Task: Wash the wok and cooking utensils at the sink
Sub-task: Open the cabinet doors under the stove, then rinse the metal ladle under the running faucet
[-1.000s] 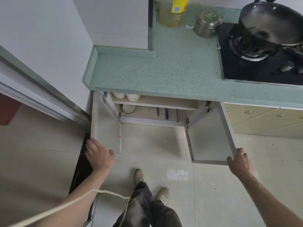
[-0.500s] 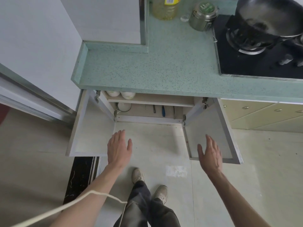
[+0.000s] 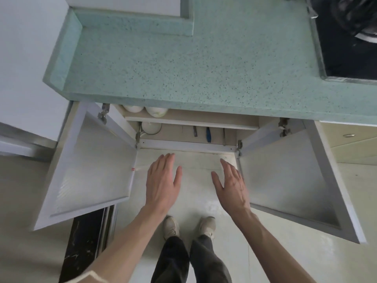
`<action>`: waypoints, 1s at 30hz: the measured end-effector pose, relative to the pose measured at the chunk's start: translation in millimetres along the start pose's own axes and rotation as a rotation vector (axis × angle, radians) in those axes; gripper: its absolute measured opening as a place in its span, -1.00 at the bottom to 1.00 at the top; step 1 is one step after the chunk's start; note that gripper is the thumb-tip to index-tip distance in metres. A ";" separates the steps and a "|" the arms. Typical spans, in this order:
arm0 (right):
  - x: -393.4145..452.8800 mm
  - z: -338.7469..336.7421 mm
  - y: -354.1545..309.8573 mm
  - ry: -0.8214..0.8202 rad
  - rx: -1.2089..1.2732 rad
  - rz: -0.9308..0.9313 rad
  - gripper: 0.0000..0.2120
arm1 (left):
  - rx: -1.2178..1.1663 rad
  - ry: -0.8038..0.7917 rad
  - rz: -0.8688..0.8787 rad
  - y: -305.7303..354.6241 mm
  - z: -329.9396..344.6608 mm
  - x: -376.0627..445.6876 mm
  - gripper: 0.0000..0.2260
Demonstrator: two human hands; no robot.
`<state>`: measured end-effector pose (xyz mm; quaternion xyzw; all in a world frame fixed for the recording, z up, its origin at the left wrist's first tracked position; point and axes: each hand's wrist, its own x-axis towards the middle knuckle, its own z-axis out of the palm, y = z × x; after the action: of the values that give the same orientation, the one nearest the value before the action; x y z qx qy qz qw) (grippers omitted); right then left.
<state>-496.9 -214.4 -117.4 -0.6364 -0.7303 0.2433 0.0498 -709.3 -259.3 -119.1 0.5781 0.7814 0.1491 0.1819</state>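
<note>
My left hand (image 3: 162,183) and my right hand (image 3: 231,185) reach forward between two open white cabinet doors, fingers straight, holding nothing. The left door (image 3: 87,166) and right door (image 3: 285,180) stand wide open under the green speckled counter (image 3: 204,58). Inside the cabinet, white bowls (image 3: 144,110) sit on the upper shelf, and a blue-handled tool (image 3: 208,134) and a metal utensil (image 3: 195,131) lie on the lower level. Only a dark edge of the wok (image 3: 355,15) shows on the black stove (image 3: 344,58) at the top right.
A white round lid or plate (image 3: 151,128) sits at the cabinet's lower left. Yellowish drawers (image 3: 350,139) lie to the right. A dark marble threshold strip (image 3: 85,244) runs along the floor at the left. My two shoes (image 3: 189,226) stand on the pale floor below.
Both hands let go of the door edges and moved inward and forward toward the cabinet opening. The view tilted down and closer, so the oil bottle and tin left the frame.
</note>
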 end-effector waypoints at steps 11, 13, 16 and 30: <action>91.1 139.2 68.0 -0.073 0.095 0.098 -0.44 | 0.013 0.042 -0.048 -54.0 155.8 59.0 -0.52; 110.9 166.7 81.9 -0.088 0.131 0.114 -0.44 | 0.012 0.044 -0.057 -63.0 189.0 75.8 -0.50; 148.4 212.8 101.2 -0.066 0.233 0.151 -0.47 | 0.012 0.044 -0.063 -80.2 237.8 102.6 -0.47; 388.0 385.1 134.2 -0.099 0.228 0.200 -0.59 | 0.073 0.133 0.034 -185.4 423.5 227.3 -0.50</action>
<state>-594.6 52.8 -603.1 -0.6833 -0.6327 0.3592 0.0612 -733.8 -85.3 -603.3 0.5863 0.7868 0.1617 0.1055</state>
